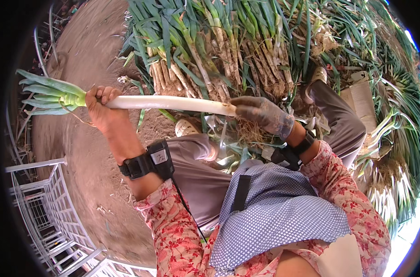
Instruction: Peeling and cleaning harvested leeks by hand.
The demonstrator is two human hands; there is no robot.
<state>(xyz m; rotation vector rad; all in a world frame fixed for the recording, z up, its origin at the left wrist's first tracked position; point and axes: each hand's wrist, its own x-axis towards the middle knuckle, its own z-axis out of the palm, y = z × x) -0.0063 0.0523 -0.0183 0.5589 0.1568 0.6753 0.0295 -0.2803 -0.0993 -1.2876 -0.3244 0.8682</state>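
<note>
A large leek or Welsh onion (pixel 168 103) with a clean white shaft lies level across the view, held in both hands. My bare left hand (pixel 106 104) is wrapped around it just below the green leaves (pixel 54 93), which fan out to the left. At the root end, my right hand (pixel 260 114) wears a dirty grey glove and grips the base. Stringy brown roots (pixel 251 131) hang below that glove. Dry soil and peel cling to the stalk where the gloved fingers meet it.
Bundles of unpeeled stalks (pixel 227 52) lie ahead of me. Pale, peeled-looking stalks (pixel 386 190) are heaped at the right beside a cardboard piece (pixel 360 104). A white metal rack (pixel 54 200) stands at the lower left on bare soil (pixel 92 180). Leaf scraps surround my shoes (pixel 187 128).
</note>
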